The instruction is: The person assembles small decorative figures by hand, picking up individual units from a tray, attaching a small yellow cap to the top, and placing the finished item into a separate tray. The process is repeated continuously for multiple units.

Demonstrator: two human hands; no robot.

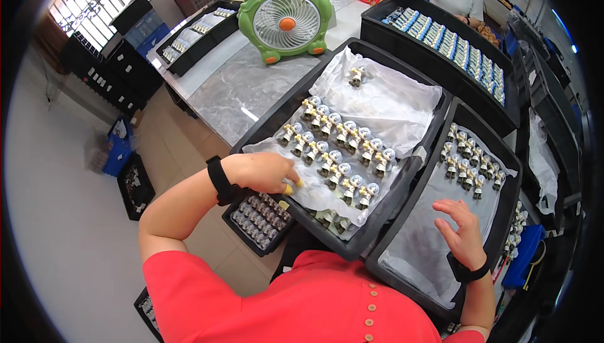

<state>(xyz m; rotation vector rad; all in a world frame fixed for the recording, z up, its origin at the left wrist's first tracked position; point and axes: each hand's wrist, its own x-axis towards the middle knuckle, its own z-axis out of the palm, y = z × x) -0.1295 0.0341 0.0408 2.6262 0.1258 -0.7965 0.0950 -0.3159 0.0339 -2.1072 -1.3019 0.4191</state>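
Small blue-and-white packages [450, 41] lie in rows in the black tray at the far right. More pale packages [189, 34] fill the far-left trays — details too small to tell

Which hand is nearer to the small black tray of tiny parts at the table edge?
The left. The left hand rests directly above the small black tray, at the edge of the white paper. The right hand hovers far to its right, over another crate's liner.
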